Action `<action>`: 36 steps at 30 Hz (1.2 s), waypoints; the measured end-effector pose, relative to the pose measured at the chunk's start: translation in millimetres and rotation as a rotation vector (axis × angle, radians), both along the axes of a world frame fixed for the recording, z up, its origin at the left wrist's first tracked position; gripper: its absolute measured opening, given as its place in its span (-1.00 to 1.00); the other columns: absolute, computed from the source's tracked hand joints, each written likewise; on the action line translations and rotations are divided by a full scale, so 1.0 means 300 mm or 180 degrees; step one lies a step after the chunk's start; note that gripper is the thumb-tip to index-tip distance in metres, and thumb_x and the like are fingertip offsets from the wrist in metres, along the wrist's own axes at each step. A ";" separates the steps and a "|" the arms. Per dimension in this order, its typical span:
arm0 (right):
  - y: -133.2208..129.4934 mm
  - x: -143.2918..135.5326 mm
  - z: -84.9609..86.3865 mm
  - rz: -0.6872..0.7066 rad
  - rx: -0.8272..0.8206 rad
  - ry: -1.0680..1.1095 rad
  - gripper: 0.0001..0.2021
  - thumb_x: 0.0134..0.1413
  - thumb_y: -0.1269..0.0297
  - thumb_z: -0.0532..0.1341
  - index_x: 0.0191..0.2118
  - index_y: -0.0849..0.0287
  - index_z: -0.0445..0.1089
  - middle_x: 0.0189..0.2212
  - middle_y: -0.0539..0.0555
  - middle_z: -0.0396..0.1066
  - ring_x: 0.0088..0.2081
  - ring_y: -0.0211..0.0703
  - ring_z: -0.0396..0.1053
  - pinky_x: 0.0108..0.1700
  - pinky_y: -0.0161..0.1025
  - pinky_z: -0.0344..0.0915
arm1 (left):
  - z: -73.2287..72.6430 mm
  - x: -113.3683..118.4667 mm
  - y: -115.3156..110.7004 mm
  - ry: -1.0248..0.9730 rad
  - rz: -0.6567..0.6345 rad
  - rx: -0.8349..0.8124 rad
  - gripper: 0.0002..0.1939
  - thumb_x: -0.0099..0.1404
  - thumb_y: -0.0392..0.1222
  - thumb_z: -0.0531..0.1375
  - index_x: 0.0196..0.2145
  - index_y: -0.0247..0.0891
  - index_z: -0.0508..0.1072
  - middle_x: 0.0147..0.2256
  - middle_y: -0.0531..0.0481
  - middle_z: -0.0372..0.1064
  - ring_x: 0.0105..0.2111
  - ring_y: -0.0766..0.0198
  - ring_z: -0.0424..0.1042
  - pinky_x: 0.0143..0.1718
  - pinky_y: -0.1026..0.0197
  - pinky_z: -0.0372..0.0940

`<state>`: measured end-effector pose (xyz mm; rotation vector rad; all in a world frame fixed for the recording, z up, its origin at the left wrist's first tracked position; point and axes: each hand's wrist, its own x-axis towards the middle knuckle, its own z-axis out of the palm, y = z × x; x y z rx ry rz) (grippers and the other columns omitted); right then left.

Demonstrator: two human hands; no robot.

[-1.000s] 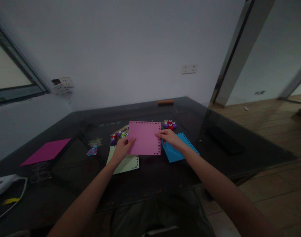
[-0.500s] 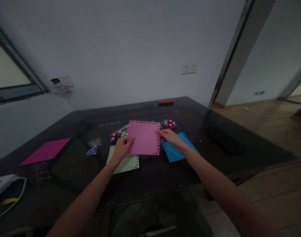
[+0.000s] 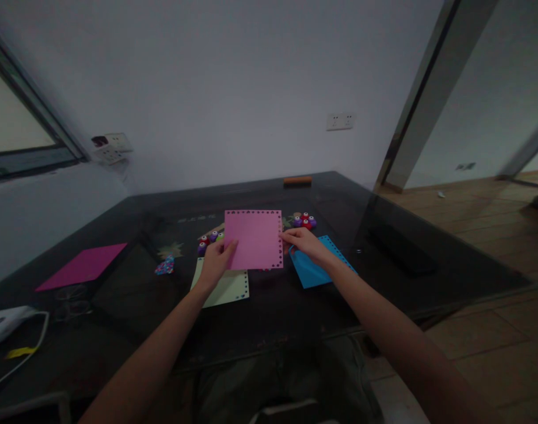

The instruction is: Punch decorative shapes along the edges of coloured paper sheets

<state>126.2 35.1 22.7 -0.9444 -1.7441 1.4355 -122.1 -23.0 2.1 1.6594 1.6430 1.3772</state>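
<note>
A pink sheet of paper with punched shapes along its top and right edges is held up above the dark table. My left hand pinches its left edge, thumb on the front. On the right edge, my right hand grips it between thumb and fingers. Below my left hand lies a pale green sheet with a punched border, partly covered. A blue sheet with punched holes rests under my right wrist. Small red, purple and green craft punches show behind my left hand; more red and purple punches stand beyond my right.
A magenta sheet lies at the left, near a small multicoloured pile. A white device with a cable sits at the left edge. An orange-brown bar is by the wall, and a black slab lies at the right.
The pink sheet has risen slightly and shifted a little left, with both hands still on it. A bit of something reddish now shows under its lower edge.
</note>
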 end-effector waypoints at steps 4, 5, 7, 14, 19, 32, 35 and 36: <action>0.006 0.003 -0.007 0.0056 -0.0064 0.0036 -0.69 0.21 0.19 0.07 -0.45 0.26 0.40 -0.52 0.08 0.44 -0.56 -0.34 0.35 -0.55 -0.39 0.15 | 0.000 -0.001 -0.001 0.0046 0.0040 0.0088 -0.64 0.20 0.07 0.10 -0.53 -0.29 0.36 -0.60 0.08 0.19 -0.59 0.37 0.12 -0.59 0.32 0.01; 0.006 0.004 -0.007 0.0066 -0.0081 0.0039 -0.68 0.21 0.18 0.06 -0.45 0.26 0.40 -0.52 0.08 0.44 -0.56 -0.34 0.35 -0.55 -0.39 0.16 | 0.000 -0.002 0.000 0.0039 0.0031 0.0100 -0.64 0.20 0.07 0.10 -0.52 -0.29 0.36 -0.60 0.08 0.20 -0.59 0.37 0.12 -0.59 0.32 0.01; 0.005 0.004 -0.006 0.0096 -0.0089 0.0046 -0.67 0.21 0.16 0.06 -0.45 0.26 0.39 -0.53 0.08 0.44 -0.56 -0.33 0.35 -0.55 -0.39 0.17 | -0.005 -0.004 0.002 -0.0018 -0.0024 0.0114 -0.65 0.20 0.07 0.10 -0.50 -0.30 0.38 -0.58 0.08 0.22 -0.58 0.37 0.14 -0.58 0.33 0.03; 0.002 -0.005 -0.012 0.0158 0.0161 -0.0054 -0.81 0.00 0.21 0.26 -0.46 0.24 0.39 -0.57 0.04 0.41 -0.54 -0.32 0.32 -0.54 -0.38 0.17 | -0.029 -0.019 0.019 -0.0025 0.0000 0.0133 -0.62 0.20 0.10 0.10 -0.46 -0.31 0.40 -0.55 0.04 0.26 -0.55 0.34 0.18 -0.57 0.33 0.07; 0.001 -0.018 -0.027 0.0016 0.0138 0.0028 -0.85 -0.06 0.29 0.29 -0.49 0.24 0.36 -0.60 0.01 0.38 -0.56 -0.31 0.31 -0.55 -0.37 0.15 | -0.020 -0.014 0.017 0.0017 -0.0066 0.0053 -0.61 0.20 0.11 0.09 -0.45 -0.32 0.42 -0.54 0.03 0.28 -0.55 0.33 0.20 -0.56 0.32 0.08; 0.018 -0.005 -0.030 -0.0212 0.0077 0.0157 -0.84 -0.13 0.28 0.33 -0.50 0.24 0.37 -0.62 0.01 0.38 -0.58 -0.32 0.27 -0.58 -0.37 0.11 | -0.010 0.025 0.000 0.0103 -0.0222 -0.0178 -0.61 0.14 0.10 0.14 -0.42 -0.34 0.46 -0.48 -0.01 0.37 -0.49 0.27 0.26 -0.47 0.27 0.14; 0.011 -0.005 -0.028 -0.0052 0.0080 0.0029 -0.85 -0.13 0.27 0.33 -0.47 0.26 0.43 -0.59 0.03 0.40 -0.57 -0.33 0.26 -0.57 -0.37 0.12 | -0.018 0.018 0.006 0.0112 -0.0240 -0.0153 -0.62 0.14 0.10 0.13 -0.45 -0.33 0.44 -0.52 0.02 0.33 -0.52 0.30 0.23 -0.49 0.29 0.12; 0.010 -0.005 -0.028 -0.0016 0.0076 -0.0010 -0.84 -0.13 0.27 0.34 -0.46 0.27 0.45 -0.59 0.04 0.40 -0.57 -0.33 0.26 -0.57 -0.37 0.12 | -0.020 0.017 0.007 0.0131 -0.0245 -0.0152 -0.62 0.14 0.10 0.13 -0.46 -0.33 0.43 -0.52 0.03 0.32 -0.52 0.31 0.22 -0.50 0.29 0.11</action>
